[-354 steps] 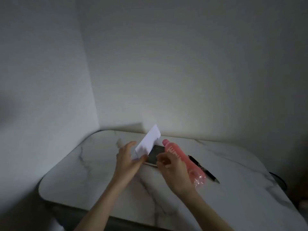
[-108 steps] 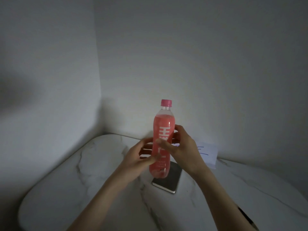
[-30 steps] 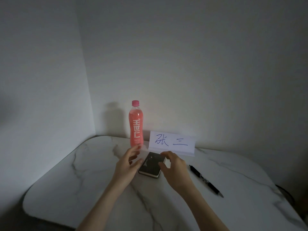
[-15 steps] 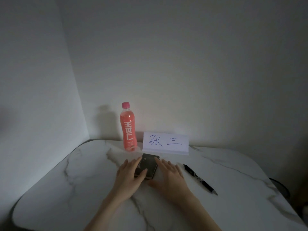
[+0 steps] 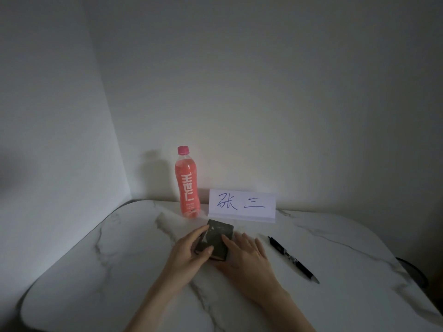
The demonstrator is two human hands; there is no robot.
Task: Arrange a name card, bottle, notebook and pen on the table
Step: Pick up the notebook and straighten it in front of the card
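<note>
A small dark notebook [image 5: 217, 237] lies flat on the white marble table [image 5: 119, 271]. My left hand [image 5: 189, 255] grips its left edge, thumb on the cover. My right hand [image 5: 244, 256] rests flat against its right side, fingers spread. A pink bottle [image 5: 187, 185] with a pink cap stands upright at the back by the wall. Right of it stands a white folded name card [image 5: 242, 205] with blue handwriting. A black pen [image 5: 293, 259] lies diagonally on the table, right of my right hand and apart from it.
Grey walls meet in a corner behind the table's back left. The table has rounded corners and its front edge runs along the bottom left. A dark round object [image 5: 412, 274] shows past the table's right edge.
The bottle and the name card came to stand at the back by the wall. Over the last second both hands came down onto the notebook and turned it straighter on the table.
</note>
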